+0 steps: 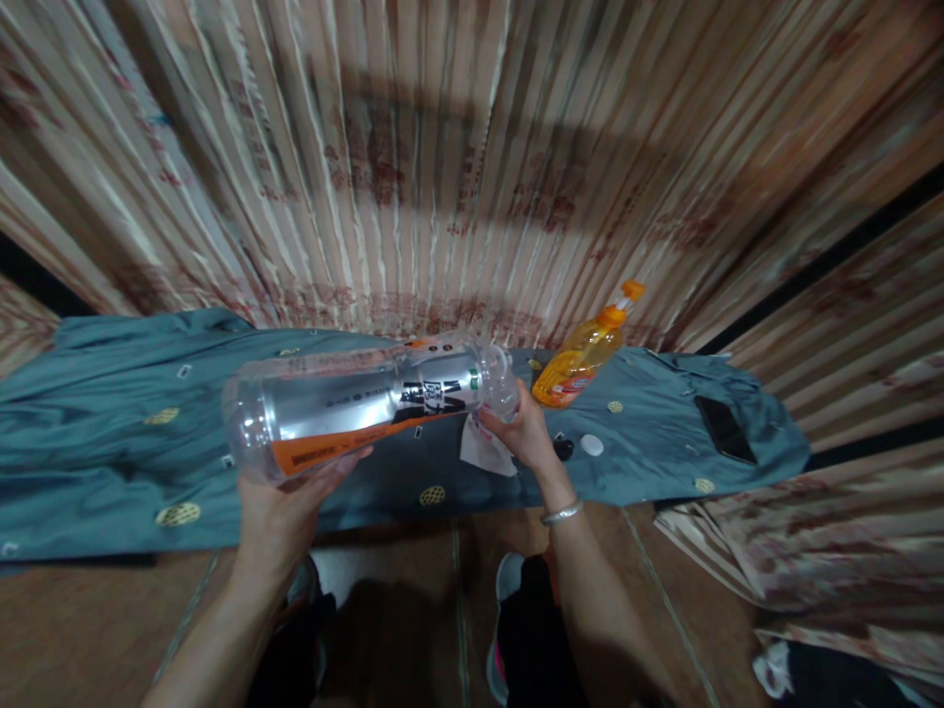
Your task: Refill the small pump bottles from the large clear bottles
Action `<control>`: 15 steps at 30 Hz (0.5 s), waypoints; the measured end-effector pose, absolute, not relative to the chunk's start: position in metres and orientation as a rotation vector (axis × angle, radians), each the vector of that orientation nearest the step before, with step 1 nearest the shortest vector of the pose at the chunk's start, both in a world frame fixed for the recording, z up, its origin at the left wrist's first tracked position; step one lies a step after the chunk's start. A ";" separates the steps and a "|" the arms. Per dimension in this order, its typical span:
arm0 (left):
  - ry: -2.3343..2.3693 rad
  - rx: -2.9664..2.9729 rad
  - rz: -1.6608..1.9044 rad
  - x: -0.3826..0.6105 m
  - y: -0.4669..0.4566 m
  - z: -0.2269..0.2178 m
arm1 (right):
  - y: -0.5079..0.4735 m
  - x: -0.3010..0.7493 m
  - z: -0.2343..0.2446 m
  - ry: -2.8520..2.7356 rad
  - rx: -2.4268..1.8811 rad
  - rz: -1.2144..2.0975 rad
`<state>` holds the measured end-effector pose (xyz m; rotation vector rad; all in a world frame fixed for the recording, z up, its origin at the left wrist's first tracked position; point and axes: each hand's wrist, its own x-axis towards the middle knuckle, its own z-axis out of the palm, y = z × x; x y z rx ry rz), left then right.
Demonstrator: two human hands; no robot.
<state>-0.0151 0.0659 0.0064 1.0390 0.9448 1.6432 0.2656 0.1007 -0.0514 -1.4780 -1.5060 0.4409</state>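
A large clear plastic bottle (339, 393) with a silver, orange and black label lies sideways in the air above the cloth. My left hand (284, 506) supports its wide base end from below, fingers wrapped under the label. At the neck end, my right hand (523, 428) grips the bottle, with a silver bangle on that wrist. A white tissue or cloth (485, 448) shows just below the neck; whether my right hand touches it I cannot tell. Close by on the right stands a pump bottle (579, 359) of orange liquid with an orange top.
A teal patterned cloth (634, 452) covers the narrow table. On it lie a white round cap (591, 445), a small black object (563, 448) and a dark phone (726, 430). Pleated printed curtains (457, 177) rise behind. A dark bag-like item (833, 678) sits at lower right.
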 end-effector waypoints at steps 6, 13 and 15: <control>0.930 1.053 1.645 -0.016 0.066 0.006 | 0.101 0.266 -0.051 -1.509 -1.465 0.436; 0.913 1.013 1.641 -0.020 0.067 0.004 | 0.099 0.264 -0.048 -1.522 -1.453 0.438; 0.921 1.020 1.645 -0.021 0.066 0.004 | 0.099 0.263 -0.047 -1.526 -1.442 0.437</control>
